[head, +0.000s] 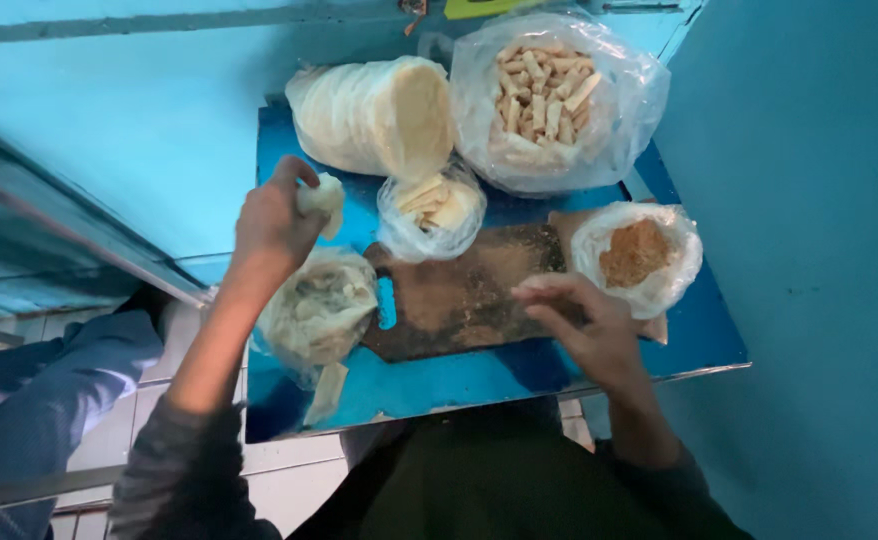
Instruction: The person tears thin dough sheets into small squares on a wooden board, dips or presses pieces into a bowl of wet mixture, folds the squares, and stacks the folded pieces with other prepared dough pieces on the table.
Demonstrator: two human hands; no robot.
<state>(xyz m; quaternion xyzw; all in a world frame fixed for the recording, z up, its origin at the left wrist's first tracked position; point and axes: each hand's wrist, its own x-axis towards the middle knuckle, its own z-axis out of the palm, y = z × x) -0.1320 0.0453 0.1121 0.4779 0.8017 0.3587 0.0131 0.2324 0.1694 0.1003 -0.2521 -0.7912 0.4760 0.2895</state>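
Where the blue desk (439,385) ends at its near edge, a bare strip runs between the person's body and the wooden cutting board (459,295), and a pale wrapper strip (327,392) lies close to that edge on the left. A blue wall stands hard against the desk's right side, leaving little room there. The right hand (584,325) rests over the board's right end with fingers curled loosely, its grip half closed; I cannot tell whether it holds anything. Just left of the board sits a clear bag of pale filling (319,305). Above that bag the left hand (271,222) is raised, its grip pinched narrow on a small folded piece of white wrapper (321,196). Farther back come a bag of brown crumbs (637,255), a small bag of cut pieces (431,208), a stack of round wrappers (374,115) and a big bag of rolled sticks (549,95).
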